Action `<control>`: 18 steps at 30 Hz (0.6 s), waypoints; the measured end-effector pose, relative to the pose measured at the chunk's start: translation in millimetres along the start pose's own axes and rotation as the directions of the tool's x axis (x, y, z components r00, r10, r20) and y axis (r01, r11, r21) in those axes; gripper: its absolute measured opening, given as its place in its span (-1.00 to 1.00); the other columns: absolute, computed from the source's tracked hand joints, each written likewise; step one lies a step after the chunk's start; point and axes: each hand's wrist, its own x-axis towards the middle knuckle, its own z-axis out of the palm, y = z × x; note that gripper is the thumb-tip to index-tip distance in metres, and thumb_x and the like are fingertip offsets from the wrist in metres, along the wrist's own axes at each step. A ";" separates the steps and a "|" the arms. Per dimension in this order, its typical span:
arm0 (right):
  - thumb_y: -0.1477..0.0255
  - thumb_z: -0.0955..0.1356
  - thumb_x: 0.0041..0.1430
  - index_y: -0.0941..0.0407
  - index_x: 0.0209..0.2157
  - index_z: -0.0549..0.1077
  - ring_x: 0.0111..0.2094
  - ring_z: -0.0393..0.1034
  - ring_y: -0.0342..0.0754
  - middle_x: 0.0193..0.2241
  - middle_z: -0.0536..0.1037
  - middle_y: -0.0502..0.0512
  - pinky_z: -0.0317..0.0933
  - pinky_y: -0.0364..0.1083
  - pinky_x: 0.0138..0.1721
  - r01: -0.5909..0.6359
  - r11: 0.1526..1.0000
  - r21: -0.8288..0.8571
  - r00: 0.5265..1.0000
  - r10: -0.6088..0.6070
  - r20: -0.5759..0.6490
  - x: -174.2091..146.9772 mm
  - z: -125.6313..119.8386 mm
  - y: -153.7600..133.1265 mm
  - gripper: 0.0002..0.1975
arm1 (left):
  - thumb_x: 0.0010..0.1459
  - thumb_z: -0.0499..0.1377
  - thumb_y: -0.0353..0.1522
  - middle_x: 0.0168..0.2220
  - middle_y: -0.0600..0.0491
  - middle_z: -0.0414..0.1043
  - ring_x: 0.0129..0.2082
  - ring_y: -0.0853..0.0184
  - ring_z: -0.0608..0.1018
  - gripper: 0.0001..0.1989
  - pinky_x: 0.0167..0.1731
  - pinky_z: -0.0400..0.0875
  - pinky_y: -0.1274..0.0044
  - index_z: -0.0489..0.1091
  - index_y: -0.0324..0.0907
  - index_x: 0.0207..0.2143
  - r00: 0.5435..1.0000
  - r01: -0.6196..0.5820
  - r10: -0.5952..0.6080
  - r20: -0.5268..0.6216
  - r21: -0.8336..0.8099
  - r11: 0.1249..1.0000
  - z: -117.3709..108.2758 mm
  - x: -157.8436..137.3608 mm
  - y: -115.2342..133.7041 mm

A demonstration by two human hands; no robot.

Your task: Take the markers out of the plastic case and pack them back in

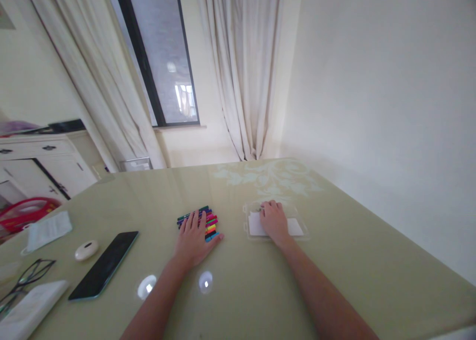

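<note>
My left hand [194,240] lies palm down with fingers apart over a row of coloured markers [211,222] side by side on the table. Their ends stick out past my fingers; the middle of the row is covered. To the right, a clear plastic case [303,231] lies on the tabletop with a white sheet [256,226] in it. My right hand [274,222] reaches over this case, its fingers bent down inside. Something small and dark shows at the fingertips, too small to make out.
On the left of the table [245,300] lie a black phone [106,265], a round white case [86,250], a face mask [50,229], glasses [31,275] and a white box [31,310]. A wall [390,132] borders the right side.
</note>
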 end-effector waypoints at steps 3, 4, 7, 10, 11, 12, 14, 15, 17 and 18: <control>0.52 0.25 0.31 0.18 -0.09 0.57 0.01 0.29 0.15 -0.08 0.54 0.28 0.11 0.00 0.07 0.052 0.998 0.048 0.999 -0.052 -0.004 -6.5 7.2 -14.7 -0.72 | 0.18 -0.08 0.29 0.44 -0.33 -0.03 0.44 -0.10 0.06 0.09 0.37 -0.06 0.14 0.06 -0.40 0.42 1.000 -0.018 0.018 0.009 -0.015 1.000 0.8 4.8 -5.2; 0.52 0.25 0.32 0.17 -0.10 0.57 0.01 0.29 0.15 -0.08 0.54 0.28 0.11 0.00 0.08 0.060 0.996 0.064 0.998 -0.060 -0.009 -8.0 9.3 -19.0 -0.72 | 0.17 -0.09 0.30 0.44 -0.33 -0.04 0.45 -0.10 0.05 0.10 0.37 -0.06 0.13 0.05 -0.40 0.42 1.000 -0.020 0.021 0.016 -0.017 1.000 0.4 6.4 -5.8; 0.52 0.25 0.33 0.16 -0.09 0.57 0.00 0.30 0.14 -0.08 0.55 0.26 0.11 0.00 0.08 0.065 0.994 0.092 0.998 -0.064 -0.016 -10.6 14.0 -29.8 -0.72 | 0.15 -0.10 0.32 0.45 -0.33 -0.07 0.45 -0.11 0.03 0.13 0.37 -0.06 0.13 0.03 -0.41 0.43 0.999 -0.017 0.018 0.045 -0.016 1.000 -2.0 10.7 -5.4; 0.50 0.25 0.33 0.16 -0.09 0.57 -0.01 0.30 0.15 -0.09 0.55 0.26 0.12 0.01 0.06 0.057 0.995 0.083 0.998 -0.057 -0.012 -12.1 15.6 -37.1 -0.73 | 0.14 -0.09 0.32 0.45 -0.33 -0.11 0.45 -0.10 0.03 0.13 0.37 -0.06 0.14 0.02 -0.40 0.43 0.998 -0.012 0.012 0.058 -0.008 1.000 -4.0 12.0 -3.5; 0.50 0.25 0.34 0.16 -0.09 0.57 -0.01 0.30 0.16 -0.09 0.55 0.26 0.12 0.01 0.05 0.057 0.995 0.077 0.998 -0.056 -0.011 -12.7 15.6 -38.7 -0.73 | 0.15 -0.09 0.32 0.45 -0.33 -0.11 0.45 -0.10 0.03 0.13 0.37 -0.07 0.14 0.02 -0.40 0.43 0.998 -0.016 0.016 0.054 -0.004 1.000 -4.0 11.7 -3.0; 0.49 0.25 0.34 0.15 -0.10 0.58 -0.01 0.30 0.16 -0.10 0.55 0.26 0.12 0.01 0.05 0.058 0.996 0.074 0.998 -0.058 -0.009 -13.5 15.3 -39.8 -0.73 | 0.15 -0.08 0.31 0.46 -0.32 -0.11 0.45 -0.09 0.03 0.12 0.38 -0.07 0.14 0.02 -0.39 0.43 0.999 -0.021 0.021 0.049 -0.001 1.000 -3.6 11.0 -2.7; 0.50 0.25 0.33 0.14 -0.12 0.59 -0.01 0.31 0.15 -0.10 0.56 0.25 0.12 0.00 0.05 0.058 0.995 0.079 0.998 -0.058 -0.003 -14.9 14.2 -41.2 -0.73 | 0.17 -0.08 0.29 0.46 -0.30 -0.11 0.45 -0.09 0.04 0.10 0.37 -0.05 0.14 0.02 -0.39 0.43 0.999 -0.034 0.034 0.036 -0.002 0.999 -1.9 9.1 -2.6; 0.50 0.25 0.33 0.13 -0.12 0.60 -0.01 0.31 0.15 -0.11 0.56 0.24 0.12 0.00 0.05 0.057 0.995 0.086 0.998 -0.057 -0.001 -15.5 13.4 -41.5 -0.73 | 0.17 -0.07 0.29 0.46 -0.31 -0.11 0.45 -0.09 0.04 0.09 0.37 -0.05 0.13 0.02 -0.39 0.43 0.999 -0.040 0.040 0.030 -0.005 0.999 -1.0 8.0 -2.9; 0.49 0.26 0.34 0.13 -0.13 0.60 -0.01 0.32 0.14 -0.12 0.57 0.23 0.13 -0.01 0.06 0.049 0.994 0.099 0.999 -0.050 0.001 -16.4 11.4 -41.5 -0.73 | 0.18 -0.05 0.27 0.45 -0.32 -0.10 0.44 -0.10 0.06 0.08 0.37 -0.04 0.12 0.04 -0.41 0.42 0.998 -0.054 0.054 0.014 -0.010 0.998 0.4 5.9 -3.5; 0.48 0.26 0.34 0.13 -0.13 0.60 -0.01 0.32 0.14 -0.12 0.57 0.22 0.13 -0.01 0.07 0.048 0.994 0.102 0.999 -0.049 0.003 -16.7 10.3 -41.4 -0.73 | 0.18 -0.04 0.27 0.45 -0.33 -0.08 0.44 -0.10 0.08 0.08 0.37 -0.03 0.12 0.04 -0.41 0.42 0.998 -0.064 0.064 -0.001 -0.014 0.998 0.5 5.1 -3.8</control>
